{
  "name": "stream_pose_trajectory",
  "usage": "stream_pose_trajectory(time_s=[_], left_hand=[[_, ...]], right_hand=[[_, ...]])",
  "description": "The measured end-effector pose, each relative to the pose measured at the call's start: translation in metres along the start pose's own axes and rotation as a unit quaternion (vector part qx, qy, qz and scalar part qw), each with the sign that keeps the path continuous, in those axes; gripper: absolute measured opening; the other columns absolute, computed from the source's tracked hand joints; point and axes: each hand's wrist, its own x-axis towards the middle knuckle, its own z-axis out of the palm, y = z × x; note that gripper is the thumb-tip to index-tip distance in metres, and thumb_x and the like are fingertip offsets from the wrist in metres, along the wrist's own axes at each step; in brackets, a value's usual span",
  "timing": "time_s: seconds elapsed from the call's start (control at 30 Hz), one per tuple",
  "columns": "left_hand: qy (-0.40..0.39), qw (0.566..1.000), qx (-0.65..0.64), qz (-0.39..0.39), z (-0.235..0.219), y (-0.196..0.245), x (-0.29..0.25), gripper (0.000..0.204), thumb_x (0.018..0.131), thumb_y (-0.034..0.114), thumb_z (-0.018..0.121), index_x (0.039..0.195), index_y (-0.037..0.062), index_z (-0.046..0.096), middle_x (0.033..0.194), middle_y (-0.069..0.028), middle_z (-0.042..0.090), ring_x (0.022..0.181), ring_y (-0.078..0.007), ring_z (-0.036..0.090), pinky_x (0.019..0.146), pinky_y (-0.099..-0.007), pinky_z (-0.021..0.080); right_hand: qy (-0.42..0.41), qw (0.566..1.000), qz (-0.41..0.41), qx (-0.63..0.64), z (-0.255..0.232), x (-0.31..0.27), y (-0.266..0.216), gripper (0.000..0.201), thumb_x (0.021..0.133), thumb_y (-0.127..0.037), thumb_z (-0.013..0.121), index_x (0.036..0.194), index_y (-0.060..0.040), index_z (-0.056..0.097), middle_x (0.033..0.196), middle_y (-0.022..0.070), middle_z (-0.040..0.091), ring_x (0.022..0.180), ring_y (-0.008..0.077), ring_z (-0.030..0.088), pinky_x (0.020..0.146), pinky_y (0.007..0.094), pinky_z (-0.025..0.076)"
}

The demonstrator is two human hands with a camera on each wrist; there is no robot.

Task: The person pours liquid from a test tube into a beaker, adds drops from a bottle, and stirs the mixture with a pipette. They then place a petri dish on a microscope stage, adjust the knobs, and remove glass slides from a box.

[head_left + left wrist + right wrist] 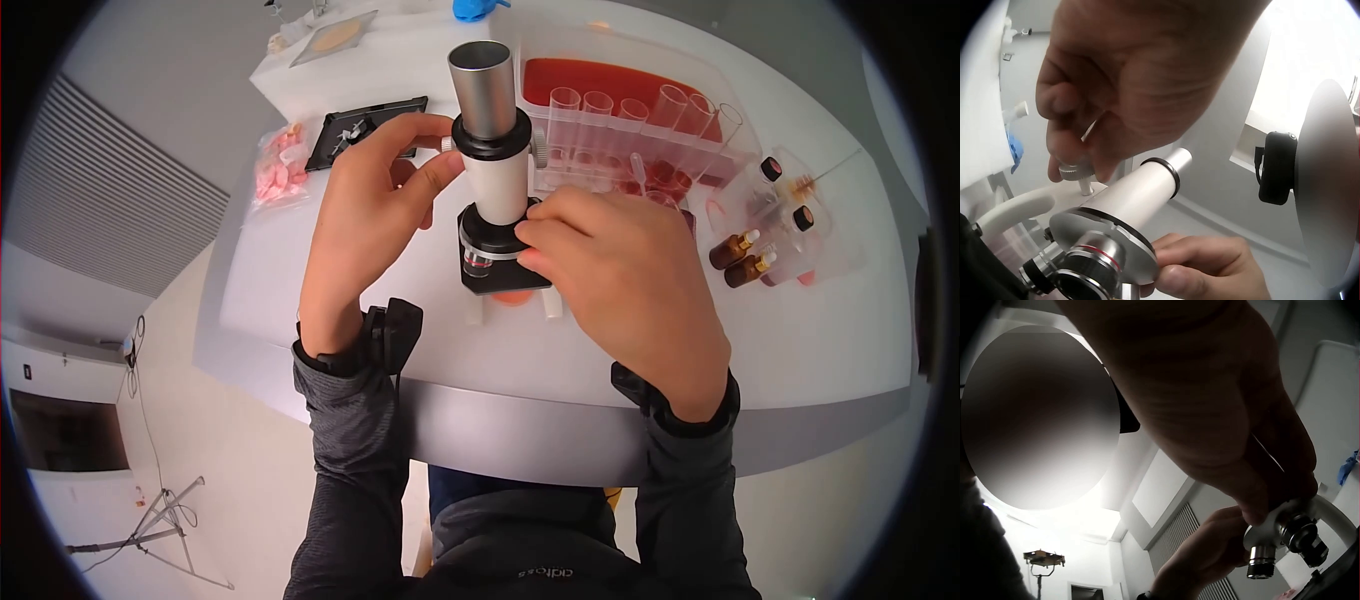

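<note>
A white and black microscope [500,185] with a silver eyepiece tube [483,90] stands upright in front of the person. My left hand [375,190] pinches the ribbed focus knob [1077,171] on the microscope's left side between thumb and fingers. Lower down, my right hand [625,260] grips the edge of the round nosepiece [1263,532] with thumb and fingertips. Several objective lenses hang from that nosepiece, one of them a silver and black objective with a red ring [1094,262]. The dark stage [490,282] lies beneath, partly hidden by the right hand.
Behind the microscope, a clear rack [590,170] holds several test tubes, with a red-bottomed tray [610,85] beyond. Dropper bottles [735,250] stand at right. A bag of pink pieces [281,170] and a black tray [365,130] lie at left, near a white box [300,90].
</note>
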Motion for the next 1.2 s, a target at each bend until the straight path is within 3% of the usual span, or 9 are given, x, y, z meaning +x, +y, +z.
stream_pose_trajectory(time_s=[0.17, 0.57, 0.77, 0.87, 0.97, 1.07, 1.2], left_hand=[[0.005, 0.996, 0.088, -0.013, 0.000, 0.001, -0.001, 0.025, 0.097, 0.019, 0.058, 0.107, -0.0024, 0.063, 0.083, -0.0058, 0.068, 0.052, -0.0103, 0.053, 0.049, -0.0271, 0.041], [-0.038, 0.998, -0.053, -0.023, -0.001, -0.003, 0.002, 0.021, 0.098, 0.012, 0.057, 0.113, -0.0014, 0.059, 0.084, -0.0001, 0.064, 0.058, -0.0049, 0.042, 0.052, -0.0231, 0.037], [-0.010, 1.000, -0.026, -0.002, 0.001, -0.001, -0.001, 0.023, 0.098, 0.015, 0.058, 0.113, -0.0013, 0.059, 0.084, -0.0009, 0.064, 0.058, -0.0050, 0.044, 0.052, -0.0232, 0.037], [-0.030, 0.999, 0.037, -0.022, -0.002, 0.000, -0.001, 0.025, 0.099, 0.018, 0.058, 0.113, -0.0015, 0.060, 0.082, -0.0014, 0.063, 0.057, -0.0054, 0.044, 0.052, -0.0233, 0.037], [-0.046, 0.999, 0.013, -0.022, -0.001, -0.001, 0.000, 0.026, 0.100, 0.020, 0.056, 0.114, -0.0019, 0.061, 0.079, -0.0016, 0.062, 0.056, -0.0057, 0.044, 0.052, -0.0231, 0.037], [-0.065, 0.997, 0.018, -0.045, -0.006, -0.001, 0.001, 0.025, 0.098, 0.017, 0.058, 0.115, -0.0022, 0.060, 0.084, -0.0023, 0.063, 0.056, -0.0059, 0.044, 0.051, -0.0235, 0.037], [-0.035, 0.999, -0.023, -0.002, -0.002, -0.009, 0.001, 0.025, 0.095, 0.011, 0.062, 0.116, -0.0024, 0.059, 0.093, -0.0036, 0.063, 0.055, -0.0059, 0.044, 0.051, -0.0243, 0.038]], right_hand=[[0.008, 0.999, -0.009, -0.036, 0.004, 0.000, -0.004, 0.014, 0.074, -0.005, 0.072, 0.087, -0.0016, 0.068, 0.085, 0.0059, 0.064, 0.072, 0.0255, 0.063, 0.062, 0.0354, 0.050], [0.017, 0.999, -0.020, -0.030, 0.004, 0.001, -0.004, 0.013, 0.072, -0.002, 0.068, 0.085, -0.0019, 0.067, 0.083, 0.0056, 0.063, 0.073, 0.0239, 0.064, 0.063, 0.0352, 0.050], [0.008, 0.999, -0.017, -0.034, 0.005, 0.000, -0.005, 0.012, 0.073, -0.002, 0.069, 0.085, -0.0019, 0.067, 0.081, 0.0053, 0.062, 0.073, 0.0231, 0.064, 0.063, 0.0350, 0.050], [0.010, 0.999, -0.016, -0.033, 0.006, 0.000, -0.005, 0.012, 0.073, -0.002, 0.069, 0.085, -0.0019, 0.068, 0.081, 0.0051, 0.062, 0.073, 0.0228, 0.064, 0.063, 0.0349, 0.050], [0.009, 0.999, -0.017, -0.040, 0.006, 0.000, -0.005, 0.012, 0.073, -0.002, 0.069, 0.085, -0.0018, 0.068, 0.081, 0.0049, 0.062, 0.073, 0.0226, 0.064, 0.063, 0.0348, 0.050], [0.009, 0.999, -0.015, -0.037, 0.006, 0.000, -0.005, 0.012, 0.074, -0.003, 0.069, 0.085, -0.0018, 0.068, 0.081, 0.0048, 0.062, 0.073, 0.0225, 0.064, 0.063, 0.0347, 0.049], [0.006, 0.999, -0.016, -0.036, 0.007, -0.001, -0.004, 0.011, 0.074, -0.003, 0.069, 0.085, -0.0021, 0.068, 0.080, 0.0048, 0.062, 0.072, 0.0225, 0.064, 0.063, 0.0348, 0.049]])
